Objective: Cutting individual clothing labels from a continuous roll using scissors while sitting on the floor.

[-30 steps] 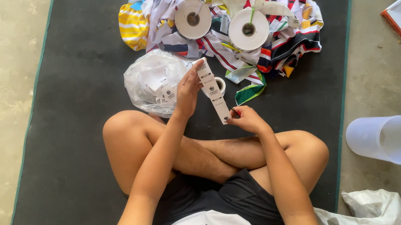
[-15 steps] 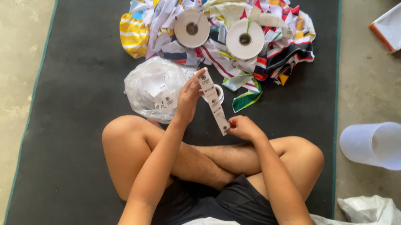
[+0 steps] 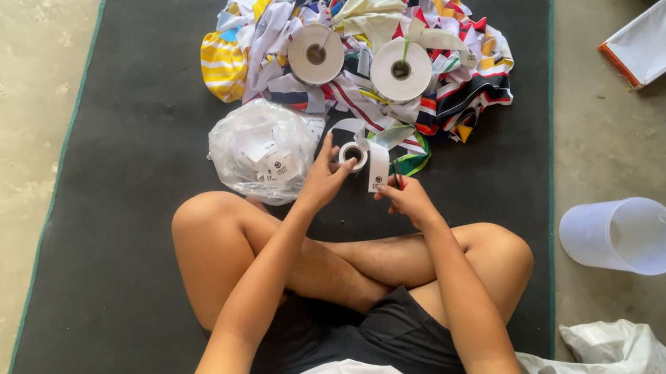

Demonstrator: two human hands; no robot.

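Our left hand (image 3: 324, 179) grips a small label roll (image 3: 352, 155); our right hand (image 3: 405, 197) pinches its loose white strip (image 3: 378, 175), beside the clear bag (image 3: 262, 150).

The long strip of white labels that stood stretched between the hands a second ago is now short, hanging as a single label (image 3: 378, 175) beside the small roll (image 3: 352, 155). The left hand (image 3: 322, 179) and right hand (image 3: 404, 195) have drawn closer together.
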